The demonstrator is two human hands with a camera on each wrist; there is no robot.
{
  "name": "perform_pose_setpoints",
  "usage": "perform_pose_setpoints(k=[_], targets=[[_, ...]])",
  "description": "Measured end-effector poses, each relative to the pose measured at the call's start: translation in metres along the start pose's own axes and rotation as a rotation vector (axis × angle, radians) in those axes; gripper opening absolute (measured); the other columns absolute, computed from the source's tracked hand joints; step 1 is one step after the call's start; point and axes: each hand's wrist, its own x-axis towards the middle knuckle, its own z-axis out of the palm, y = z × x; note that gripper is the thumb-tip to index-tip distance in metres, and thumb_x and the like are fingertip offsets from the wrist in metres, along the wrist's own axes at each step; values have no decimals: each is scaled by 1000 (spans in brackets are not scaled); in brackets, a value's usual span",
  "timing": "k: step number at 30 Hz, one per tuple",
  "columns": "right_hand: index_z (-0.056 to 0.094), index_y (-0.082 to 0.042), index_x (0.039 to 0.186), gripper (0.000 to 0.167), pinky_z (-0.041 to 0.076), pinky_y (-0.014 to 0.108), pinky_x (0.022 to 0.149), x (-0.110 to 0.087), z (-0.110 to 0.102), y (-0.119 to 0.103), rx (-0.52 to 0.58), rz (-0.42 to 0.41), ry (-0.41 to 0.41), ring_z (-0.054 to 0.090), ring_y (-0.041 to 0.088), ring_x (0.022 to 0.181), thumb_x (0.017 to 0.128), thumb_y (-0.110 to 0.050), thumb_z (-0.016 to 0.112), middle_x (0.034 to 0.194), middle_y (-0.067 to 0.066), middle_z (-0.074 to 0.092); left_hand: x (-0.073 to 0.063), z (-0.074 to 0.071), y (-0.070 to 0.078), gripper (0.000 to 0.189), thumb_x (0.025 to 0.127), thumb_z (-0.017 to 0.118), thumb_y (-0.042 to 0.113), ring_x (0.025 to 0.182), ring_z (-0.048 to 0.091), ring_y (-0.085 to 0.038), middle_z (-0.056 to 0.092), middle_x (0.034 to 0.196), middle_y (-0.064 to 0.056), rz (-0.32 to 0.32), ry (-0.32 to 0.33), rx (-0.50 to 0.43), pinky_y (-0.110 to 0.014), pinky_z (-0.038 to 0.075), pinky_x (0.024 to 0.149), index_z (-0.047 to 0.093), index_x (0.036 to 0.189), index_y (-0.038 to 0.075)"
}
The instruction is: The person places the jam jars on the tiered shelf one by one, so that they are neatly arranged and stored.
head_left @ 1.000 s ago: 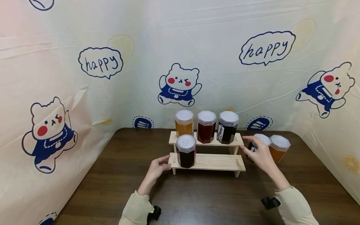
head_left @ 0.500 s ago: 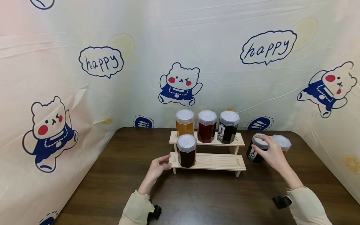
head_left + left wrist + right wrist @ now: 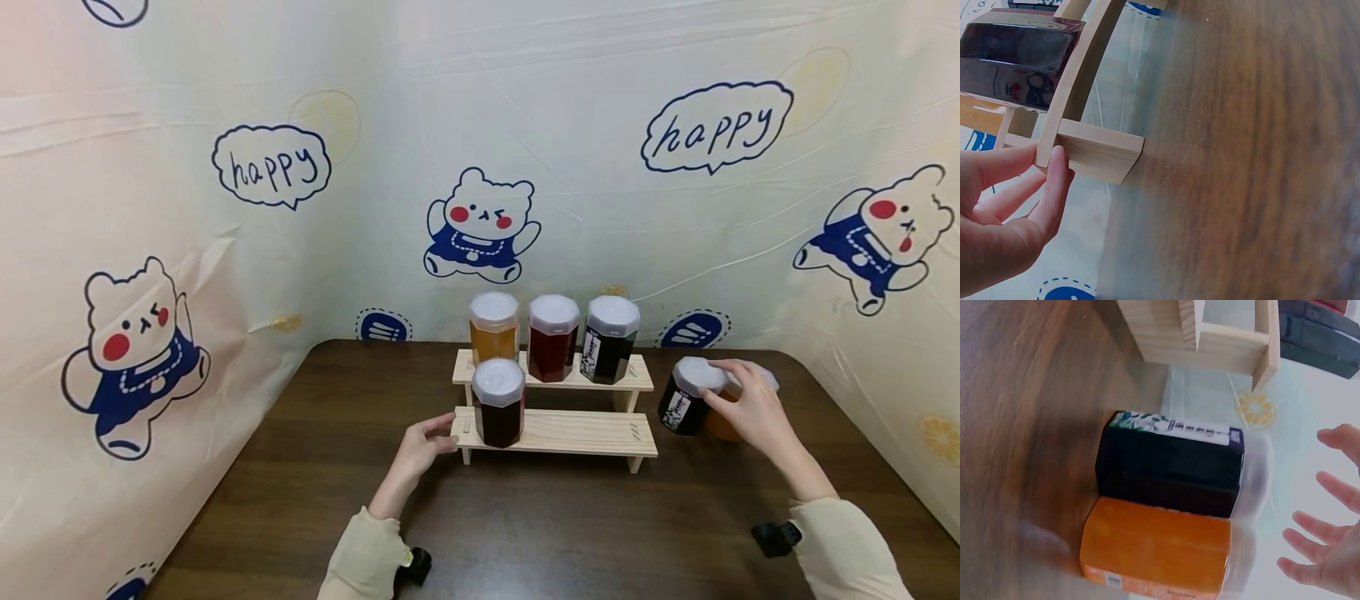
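Note:
My left hand (image 3: 417, 452) pinches the left end of the lower board of a two-step wooden shelf (image 3: 577, 432); the left wrist view shows thumb and fingers (image 3: 1057, 181) on either side of the board. A dark jar (image 3: 499, 408) with a whitish lid stands at that board's left end. Right of the shelf, a black jar (image 3: 678, 404) and an orange jar (image 3: 1157, 547) stand side by side on the table. Over the lids hovers my right hand (image 3: 752, 412), fingers spread and holding nothing, partly hiding the orange jar in the head view.
On the upper board stand an amber jar (image 3: 494, 340), a red jar (image 3: 552, 346) and a black jar (image 3: 609, 348), in a row. A brown wooden table (image 3: 300, 492) carries everything. A printed cloth (image 3: 600, 167) hangs behind and along both sides.
My right hand has moved right, from beside the shelf's right end, past the black jar, to over the orange jar. The left hand keeps its grip on the shelf; the jars stay put.

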Motion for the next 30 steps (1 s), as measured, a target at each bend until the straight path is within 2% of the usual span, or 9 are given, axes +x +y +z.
perform_pose_setpoints(k=[12,22,30], targets=[[48,7,114,46,24,68,81,0,-9,21,-51,85,-60,29,57,104,77,-13,67,120,39,33,-1,1,0,38,76,55,-13,70,58,-15,56,99,-23,24,0,10,-31,54,69,51,114,-15],[44,8,118,51,20,70,84,-1,-14,38,-69,144,-92,24,58,109,79,-19,65,123,43,26,-2,0,1,39,76,55,-12,72,58,-16,56,100,-24,23,-2,4,-31,54,69,50,115,-15],[43,9,119,53,22,71,84,-2,-14,49,-55,167,-106,22,59,110,79,-19,65,123,44,24,-2,1,2,39,76,55,-12,73,58,-17,56,100,-24,16,0,8,-31,54,70,51,115,-14]])
